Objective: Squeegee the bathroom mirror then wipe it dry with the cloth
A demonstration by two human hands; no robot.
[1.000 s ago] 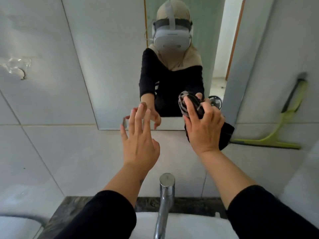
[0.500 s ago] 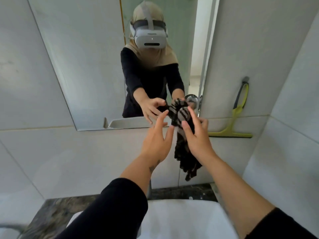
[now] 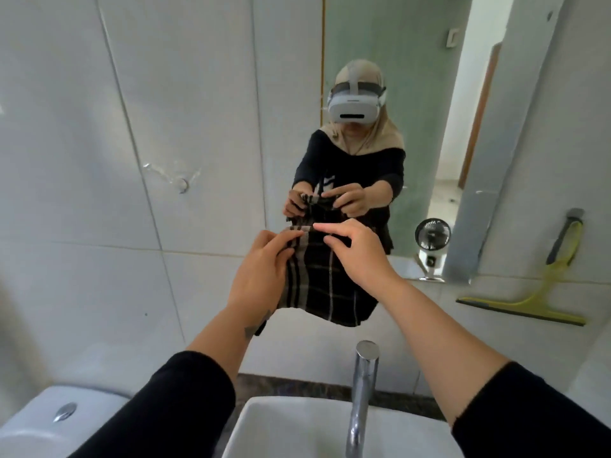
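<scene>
A black cloth (image 3: 322,285) with pale checks hangs spread between my two hands, in front of the mirror's lower edge. My left hand (image 3: 261,276) pinches its upper left edge and my right hand (image 3: 353,252) pinches the upper right edge. The mirror (image 3: 406,77) fills the wall ahead and reflects a person holding the cloth. A yellow-green squeegee (image 3: 542,292) with a dark handle hangs on the tiled wall at the right, its blade level, apart from both hands.
A chrome tap (image 3: 362,391) rises over a white basin (image 3: 274,428) right below my arms. A white toilet cistern (image 3: 53,421) sits at lower left. A small fan (image 3: 431,242) shows in the mirror's lower right.
My left hand has taken hold of the cloth, which was bunched in my right hand alone. Both hands have spread it flat. The view has shifted left and down.
</scene>
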